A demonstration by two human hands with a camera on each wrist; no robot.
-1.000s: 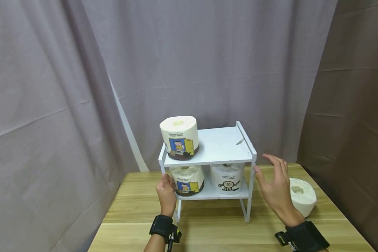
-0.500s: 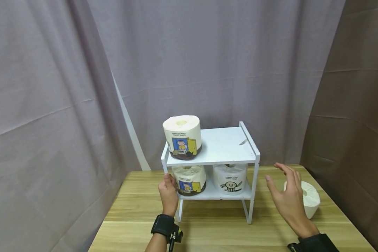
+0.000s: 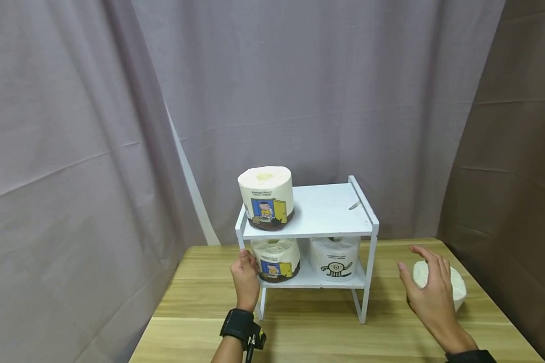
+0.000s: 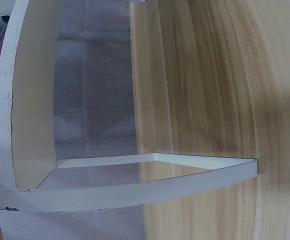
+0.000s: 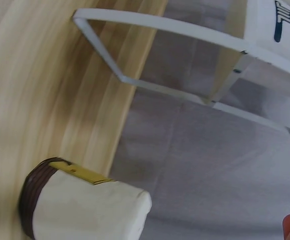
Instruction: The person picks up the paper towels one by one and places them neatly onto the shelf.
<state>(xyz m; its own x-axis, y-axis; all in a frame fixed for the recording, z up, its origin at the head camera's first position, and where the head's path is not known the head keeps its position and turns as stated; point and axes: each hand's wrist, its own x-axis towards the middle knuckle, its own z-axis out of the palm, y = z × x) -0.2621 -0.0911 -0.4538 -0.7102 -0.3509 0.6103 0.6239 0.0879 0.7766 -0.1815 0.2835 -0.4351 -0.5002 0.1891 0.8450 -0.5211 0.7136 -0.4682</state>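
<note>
A white two-tier shelf (image 3: 329,212) stands on the table; my left hand (image 3: 245,282) grips its front left leg (image 4: 110,195). One toilet roll (image 3: 268,194) with a cartoon label is on the top tier, at the left. On the lower tier are a matching toilet roll (image 3: 274,259) at the left and a white toilet roll (image 3: 335,258) with a black figure at the right. To the right of the shelf, my right hand (image 3: 436,297) hovers with fingers spread, in front of a loose toilet roll (image 3: 458,287). That hand partly hides it; the right wrist view shows this roll (image 5: 85,205) upright.
The wooden table (image 3: 200,302) has visible back and right edges. A grey curtain (image 3: 322,101) hangs behind it, and a brown curtain (image 3: 513,201) runs close along the right side.
My right hand has moved right and down, away from the shelf's right side to the loose toilet roll. My left hand keeps its grip on the leg. The whole view has shifted slightly.
</note>
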